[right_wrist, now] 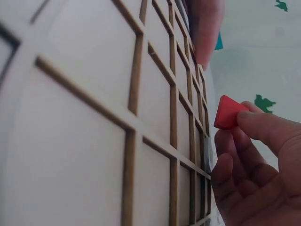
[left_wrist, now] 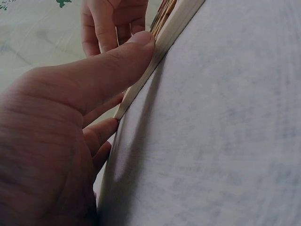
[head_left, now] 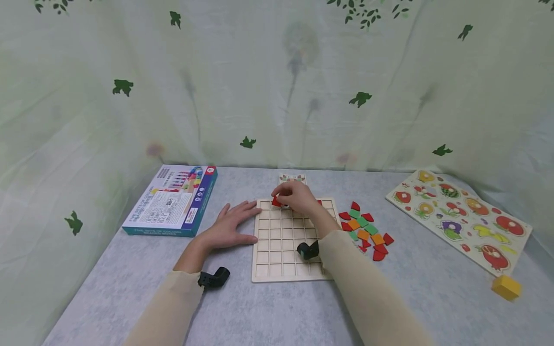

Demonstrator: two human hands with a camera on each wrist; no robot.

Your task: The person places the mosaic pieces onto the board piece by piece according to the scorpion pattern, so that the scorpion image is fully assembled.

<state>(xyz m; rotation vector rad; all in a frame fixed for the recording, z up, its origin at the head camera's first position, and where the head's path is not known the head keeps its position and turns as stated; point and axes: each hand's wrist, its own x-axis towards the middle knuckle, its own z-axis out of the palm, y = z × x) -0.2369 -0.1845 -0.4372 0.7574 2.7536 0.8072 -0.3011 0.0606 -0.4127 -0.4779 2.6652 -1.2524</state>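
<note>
A wooden grid board (head_left: 275,259) with square cells lies on the table. My right hand (head_left: 298,198) pinches a red quarter-round piece (right_wrist: 229,113) between thumb and fingers, over the board's far left corner. My left hand (head_left: 227,228) lies flat at the board's left side with its fingers spread; the thumb (left_wrist: 122,59) touches the board's edge. Another red piece (head_left: 319,202) shows near the far right corner, partly behind the right hand. Just past the far edge is a small patterned card (head_left: 292,178), and the right hand hides some far cells.
Loose red, green and orange pieces (head_left: 361,221) lie right of the board. A boxed set (head_left: 173,199) is at the back left. To the right are a fruit picture board (head_left: 459,216) and a yellow block (head_left: 506,287). A printed curtain (head_left: 259,86) hangs behind.
</note>
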